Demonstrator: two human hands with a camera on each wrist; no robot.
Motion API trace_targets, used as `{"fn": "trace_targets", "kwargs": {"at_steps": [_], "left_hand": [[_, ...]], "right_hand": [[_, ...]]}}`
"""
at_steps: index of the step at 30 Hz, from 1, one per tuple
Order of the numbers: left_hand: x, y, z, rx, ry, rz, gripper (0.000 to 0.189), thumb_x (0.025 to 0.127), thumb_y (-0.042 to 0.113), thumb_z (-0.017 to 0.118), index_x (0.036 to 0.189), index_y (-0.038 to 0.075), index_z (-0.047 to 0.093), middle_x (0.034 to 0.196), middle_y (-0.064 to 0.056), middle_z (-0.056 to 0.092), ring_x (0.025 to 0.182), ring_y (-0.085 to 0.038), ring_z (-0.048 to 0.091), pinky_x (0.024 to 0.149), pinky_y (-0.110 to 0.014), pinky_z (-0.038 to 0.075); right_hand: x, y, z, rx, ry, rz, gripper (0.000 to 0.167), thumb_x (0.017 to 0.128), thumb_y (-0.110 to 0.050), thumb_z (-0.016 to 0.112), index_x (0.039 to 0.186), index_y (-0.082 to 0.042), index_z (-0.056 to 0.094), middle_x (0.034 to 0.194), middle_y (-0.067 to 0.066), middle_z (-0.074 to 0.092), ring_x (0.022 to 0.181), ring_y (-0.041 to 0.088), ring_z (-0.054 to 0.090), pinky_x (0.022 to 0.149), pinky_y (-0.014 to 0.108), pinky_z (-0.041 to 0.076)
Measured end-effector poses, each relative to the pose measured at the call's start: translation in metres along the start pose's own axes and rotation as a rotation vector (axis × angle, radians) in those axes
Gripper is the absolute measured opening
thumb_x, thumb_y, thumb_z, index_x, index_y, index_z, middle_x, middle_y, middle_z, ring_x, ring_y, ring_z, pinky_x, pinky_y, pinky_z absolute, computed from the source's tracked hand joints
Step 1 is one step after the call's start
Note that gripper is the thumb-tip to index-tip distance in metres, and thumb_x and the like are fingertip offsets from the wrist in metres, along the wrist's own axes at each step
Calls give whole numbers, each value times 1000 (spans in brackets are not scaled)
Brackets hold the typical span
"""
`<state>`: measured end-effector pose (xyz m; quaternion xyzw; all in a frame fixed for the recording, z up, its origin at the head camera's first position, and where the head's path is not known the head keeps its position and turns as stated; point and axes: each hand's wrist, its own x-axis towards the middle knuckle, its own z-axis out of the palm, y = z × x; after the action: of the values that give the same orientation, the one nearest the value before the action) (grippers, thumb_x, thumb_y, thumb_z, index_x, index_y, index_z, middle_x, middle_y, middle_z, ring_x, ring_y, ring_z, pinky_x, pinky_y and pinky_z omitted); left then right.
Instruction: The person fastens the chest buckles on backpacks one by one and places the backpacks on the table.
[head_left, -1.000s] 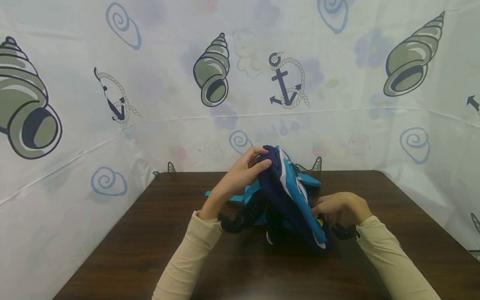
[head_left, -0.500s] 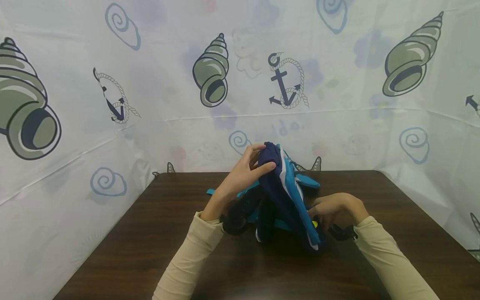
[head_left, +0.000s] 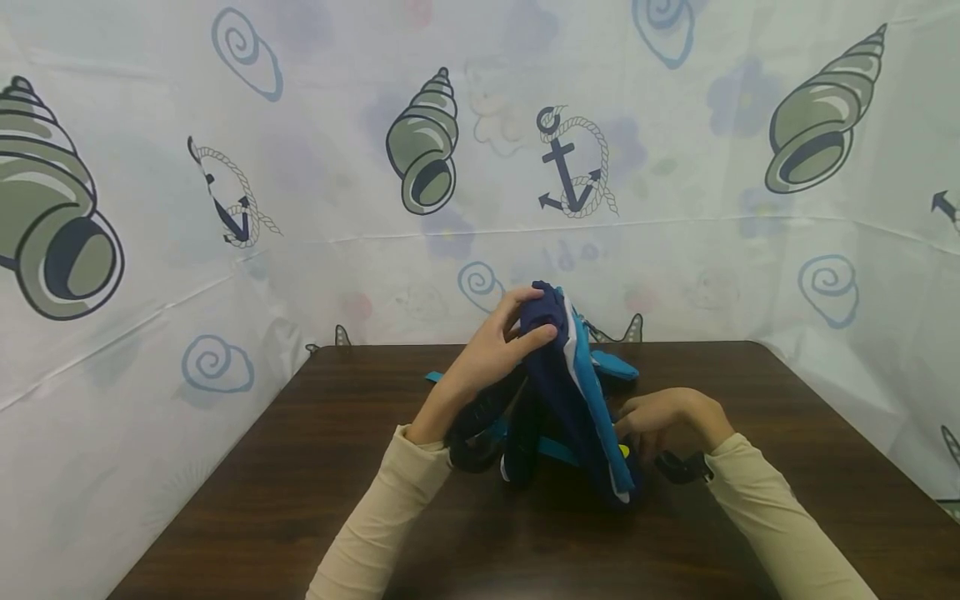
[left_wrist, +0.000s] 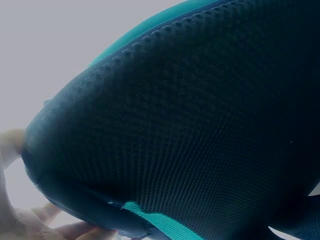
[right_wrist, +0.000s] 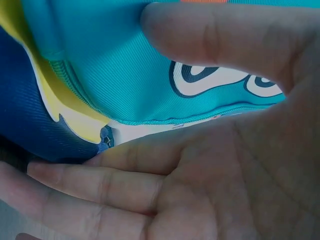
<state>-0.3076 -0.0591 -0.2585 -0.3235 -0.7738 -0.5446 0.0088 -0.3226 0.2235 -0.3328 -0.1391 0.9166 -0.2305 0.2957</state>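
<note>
In the middle of the head view we see a backpack (head_left: 573, 400) of navy and turquoise cloth, standing tilted on the dark brown table (head_left: 300, 500). Its upper end leans to the left of the frame, and its lower end is just right of centre. The backpack is the one container here; its inside is hidden from us, so we cannot tell what it contains.

The left hand (head_left: 491, 346) holds the upper end, with the thumb on the near side and the fingers bent over the far side. In the left wrist view, a dark mesh panel (left_wrist: 175, 115) fills most of the frame, and the fingers grip its edge at the lower left. A turquoise strap (left_wrist: 165, 222) passes at the bottom of this view.

The right hand (head_left: 667, 412) is at the lower front of the backpack. In the right wrist view its fingers are nearly straight and spread only a little; the thumb lies over the turquoise front, beside the printed eyes (right_wrist: 210, 77). We cannot tell how firmly it presses. A curved zip (right_wrist: 75, 90) borders this turquoise part, and a yellow piece (right_wrist: 75, 120) lies next to it on the left.

Behind the table hangs a pale curtain (head_left: 337, 167), with a printed shell (head_left: 423, 142) at upper centre and a printed anchor (head_left: 573, 167) to its right.
</note>
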Motion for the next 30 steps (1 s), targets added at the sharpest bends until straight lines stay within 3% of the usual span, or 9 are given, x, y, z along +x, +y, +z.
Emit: {"fn": "trace_targets", "kwargs": {"at_steps": [6,13,19,24,30], "left_hand": [[-1,2,3,-3,-5,-1,59,100,35,58,152,31,31,164,-1,22,150,-42,25,111,-60,38],[-2,2,5,10,-3,5,62,98,34,60,152,36,30,166,3,17,151,-41,22,113,-63,35],[-2,2,7,30,-9,13,62,98,35,60,152,42,30,167,6,16,150,-41,23,111,-67,33],[-2,3,7,50,-6,42,56,99,36,58,148,47,34,168,7,13,150,-36,25,111,-66,34],[-1,0,10,55,8,87,55,98,40,57,149,44,36,167,9,13,146,-36,29,107,-65,41]], "right_hand": [[1,1,1,-6,-3,-8,63,98,-34,56,143,7,41,111,16,66,88,27,73,83,48,59],[5,-1,4,72,-17,-3,58,98,-32,57,142,4,44,111,15,66,91,27,71,85,46,60],[4,-3,5,44,-12,-3,54,100,-28,55,142,4,45,110,15,66,92,27,70,85,48,59],[5,-5,8,63,-9,-19,47,98,-25,55,137,1,50,109,14,66,95,28,67,87,50,58],[9,-6,9,27,-11,-36,45,97,-22,54,136,1,51,107,13,67,95,27,66,86,49,57]]}}
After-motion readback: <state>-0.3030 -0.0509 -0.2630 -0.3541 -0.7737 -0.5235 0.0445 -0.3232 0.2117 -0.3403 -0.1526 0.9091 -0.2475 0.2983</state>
